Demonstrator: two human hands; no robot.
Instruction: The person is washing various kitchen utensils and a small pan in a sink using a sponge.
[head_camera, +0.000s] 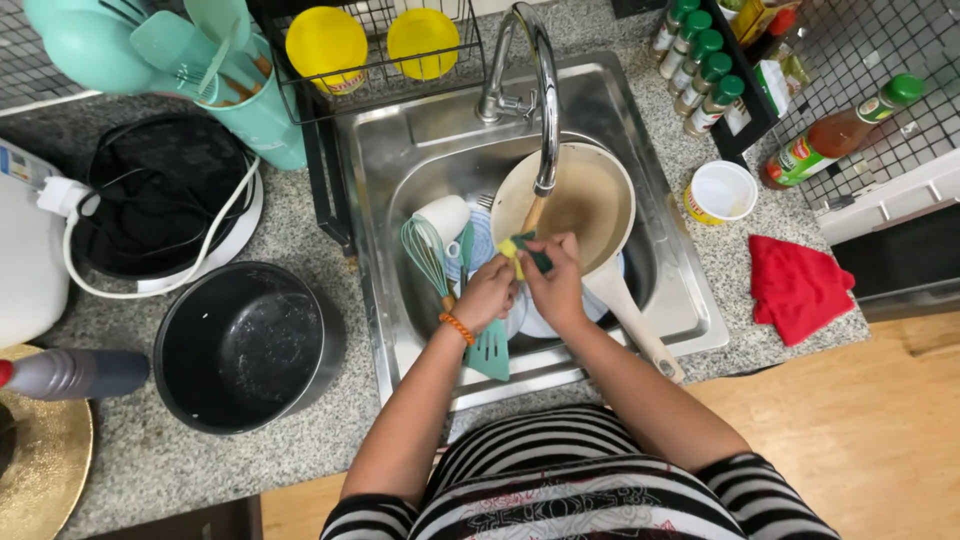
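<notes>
Head view: left hand (487, 293) grips a wooden-handled utensil (533, 213), steadying it over the sink (400, 150); right hand (553, 285) pinches a yellow-green sponge (523, 250) around its handle, under the faucet (545, 100), above the pan (585, 200).

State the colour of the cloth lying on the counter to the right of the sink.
The cloth is red, seen in the head view.

A black pot (248, 345) and red cloth (797, 285) flank the sink (420, 140).
</notes>
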